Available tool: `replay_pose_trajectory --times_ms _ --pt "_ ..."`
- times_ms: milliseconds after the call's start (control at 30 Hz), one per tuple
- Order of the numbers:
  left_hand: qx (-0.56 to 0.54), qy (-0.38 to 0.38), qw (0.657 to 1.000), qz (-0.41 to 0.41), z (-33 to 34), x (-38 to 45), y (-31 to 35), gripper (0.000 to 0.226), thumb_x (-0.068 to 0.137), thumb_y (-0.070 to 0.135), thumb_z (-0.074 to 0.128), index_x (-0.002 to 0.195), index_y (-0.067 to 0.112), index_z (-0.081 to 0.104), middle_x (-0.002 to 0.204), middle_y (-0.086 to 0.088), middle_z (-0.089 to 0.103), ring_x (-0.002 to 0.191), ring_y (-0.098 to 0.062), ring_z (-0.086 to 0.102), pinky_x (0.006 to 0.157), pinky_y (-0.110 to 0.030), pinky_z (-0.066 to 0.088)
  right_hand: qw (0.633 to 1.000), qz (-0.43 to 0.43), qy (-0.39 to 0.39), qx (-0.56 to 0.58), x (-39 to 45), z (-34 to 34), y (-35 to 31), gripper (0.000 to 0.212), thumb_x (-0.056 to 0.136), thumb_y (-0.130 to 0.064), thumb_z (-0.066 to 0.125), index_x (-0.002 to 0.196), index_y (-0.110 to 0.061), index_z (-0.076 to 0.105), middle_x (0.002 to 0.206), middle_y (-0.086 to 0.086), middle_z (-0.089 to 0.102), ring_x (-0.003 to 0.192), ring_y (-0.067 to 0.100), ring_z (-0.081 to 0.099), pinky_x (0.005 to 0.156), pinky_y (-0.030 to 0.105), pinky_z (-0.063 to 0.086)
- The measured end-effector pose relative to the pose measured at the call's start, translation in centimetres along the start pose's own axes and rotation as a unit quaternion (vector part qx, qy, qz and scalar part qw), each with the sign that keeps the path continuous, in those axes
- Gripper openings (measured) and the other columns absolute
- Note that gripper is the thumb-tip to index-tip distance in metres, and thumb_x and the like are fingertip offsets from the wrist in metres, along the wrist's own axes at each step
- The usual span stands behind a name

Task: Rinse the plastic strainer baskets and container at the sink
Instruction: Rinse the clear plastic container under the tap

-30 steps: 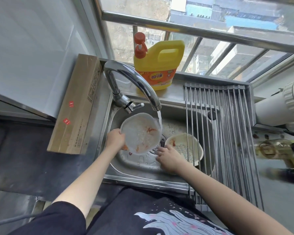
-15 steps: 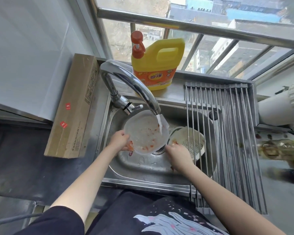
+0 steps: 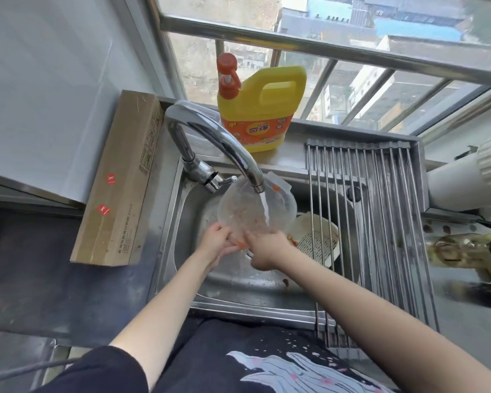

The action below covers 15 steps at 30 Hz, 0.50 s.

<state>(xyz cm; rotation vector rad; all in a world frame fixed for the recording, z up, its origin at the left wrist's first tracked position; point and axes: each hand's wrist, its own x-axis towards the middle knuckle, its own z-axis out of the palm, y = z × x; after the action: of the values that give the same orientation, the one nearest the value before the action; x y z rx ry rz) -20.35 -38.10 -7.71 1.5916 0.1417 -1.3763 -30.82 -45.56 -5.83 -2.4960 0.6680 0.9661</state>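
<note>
While water streams from the curved chrome faucet (image 3: 210,143), the left hand (image 3: 217,242) and right hand (image 3: 267,249) both grip the near rim of a round, translucent plastic container (image 3: 253,211), tilted up under the flow and flecked with orange-red residue. Just right of the hands, a cream perforated strainer basket (image 3: 316,239) lies in the stainless-steel sink (image 3: 238,282), partly under a roll-up rod rack (image 3: 386,222). Beyond the hands stands a yellow detergent jug (image 3: 264,109); left lies a long cardboard box (image 3: 119,180).

Both hands tilt container (image 3: 255,208) under faucet (image 3: 210,137).
</note>
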Motion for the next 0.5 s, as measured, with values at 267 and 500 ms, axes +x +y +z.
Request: replay_pose_trajectory --times_ms 267,500 --pt "-0.075 0.027 0.996 -0.032 1.5 1.1 0.6 0.020 0.092 -0.005 0.041 0.080 0.002 0.055 0.065 -0.015 0.059 0.057 -0.022 0.060 0.050 -0.028 0.057 0.992 -0.043 0.120 -0.016 0.6 -1.0 0.6 0.047 0.095 -0.016 0.048 0.141 -0.016 0.034 0.111 0.009 0.066 0.096 0.030 0.065 0.068 0.033 0.042" --pt "-0.077 0.010 0.995 -0.067 2.1 0.8 0.3 0.014 0.094 -0.005 0.038 0.089 0.000 0.050 0.080 -0.017 0.060 0.047 -0.015 0.066 0.050 -0.026 0.058 0.952 -0.011 0.192 -0.240 -0.3 0.0 2.0 0.026 0.047 -0.022 0.083 0.043 -0.021 0.057 0.036 -0.004 0.052 0.032 0.009 0.049 0.067 0.033 0.051"
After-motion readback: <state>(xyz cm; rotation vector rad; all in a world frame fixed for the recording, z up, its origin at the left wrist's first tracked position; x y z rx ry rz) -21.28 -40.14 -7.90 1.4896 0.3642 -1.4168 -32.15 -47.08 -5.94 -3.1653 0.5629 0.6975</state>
